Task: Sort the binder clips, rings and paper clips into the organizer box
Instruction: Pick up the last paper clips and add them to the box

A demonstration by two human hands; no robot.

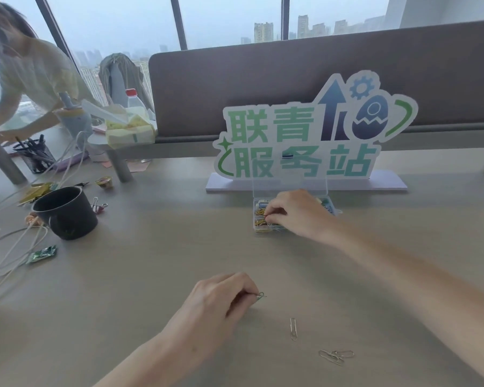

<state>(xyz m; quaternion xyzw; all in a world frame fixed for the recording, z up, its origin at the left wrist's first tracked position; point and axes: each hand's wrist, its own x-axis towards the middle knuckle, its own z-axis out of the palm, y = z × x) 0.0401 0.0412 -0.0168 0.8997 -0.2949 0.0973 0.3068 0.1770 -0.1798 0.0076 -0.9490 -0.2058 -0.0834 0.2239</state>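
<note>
A small clear organizer box [259, 203] with its lid raised stands on the desk in front of the sign. Gold paper clips [260, 217] fill its left compartments. My right hand [296, 212] rests over the box, fingertips pinched together in the gold clips. My left hand [221, 298] is nearer to me, pinching a silver paper clip [261, 296] just above the desk. One loose silver paper clip [293, 328] lies to the right of it, and a few linked ones [336, 356] lie further right.
A dark cup [66, 212] stands at the left with a binder clip [99, 205] behind it, white cables [17, 247], a green wrapper [41, 255] and a mesh pen holder [35, 157]. A standing sign [305, 141] backs the box. Another person [25, 79] leans over the far left.
</note>
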